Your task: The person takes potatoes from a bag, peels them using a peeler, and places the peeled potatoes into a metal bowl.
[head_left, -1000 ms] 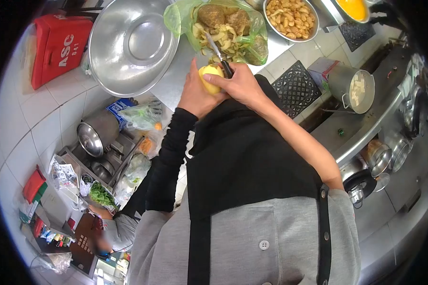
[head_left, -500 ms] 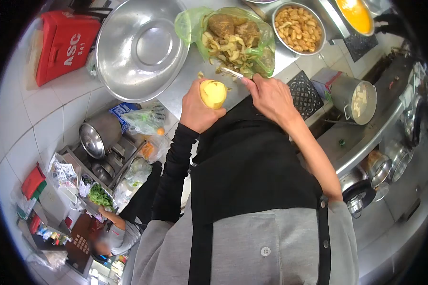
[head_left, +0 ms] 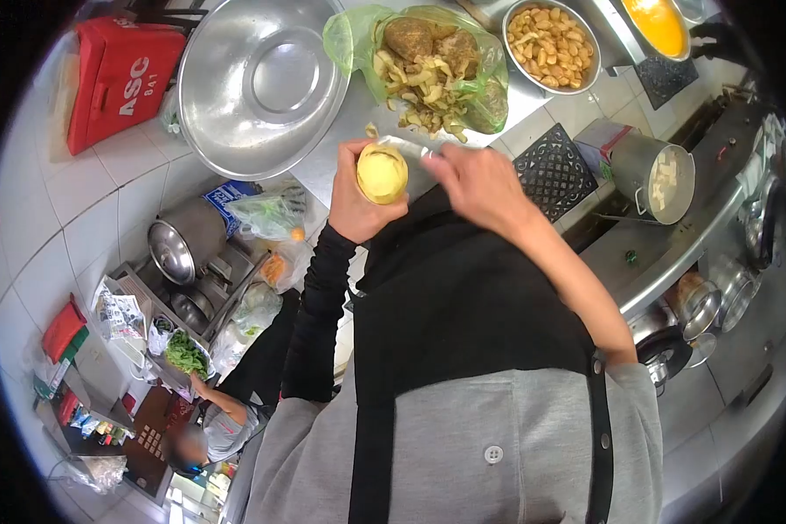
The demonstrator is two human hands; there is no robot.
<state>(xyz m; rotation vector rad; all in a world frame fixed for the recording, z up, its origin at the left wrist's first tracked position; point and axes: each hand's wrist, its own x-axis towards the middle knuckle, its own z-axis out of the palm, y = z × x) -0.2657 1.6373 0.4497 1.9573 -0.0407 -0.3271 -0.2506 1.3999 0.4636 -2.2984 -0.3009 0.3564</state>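
Item: one peeled yellow potato [head_left: 382, 175], on the wearer's side of the green bag [head_left: 345, 42], raised in the left hand [head_left: 356, 196]. Left hand: fingers wrapped around the potato, rounded end exposed; black sleeve on the forearm. Right hand [head_left: 489, 188]: nearer-side right of the bag, fingers closed on the handle end of a slim bladed tool [head_left: 406, 147], handle mostly hidden. Blade: blurred, at the potato's far edge; contact cannot be told.

Landmark bag: open, on a steel table [head_left: 351, 118], containing pale peelings [head_left: 424, 83] and brown-skinned tubers [head_left: 409, 39].

Left of bag: large steel basin [head_left: 223, 109], its inside bare metal. Right of bag: round metal bowl [head_left: 596, 61] of golden cut pieces, just beside. Farther right, well apart from the bag: metal pot [head_left: 627, 166] with pale cubes.
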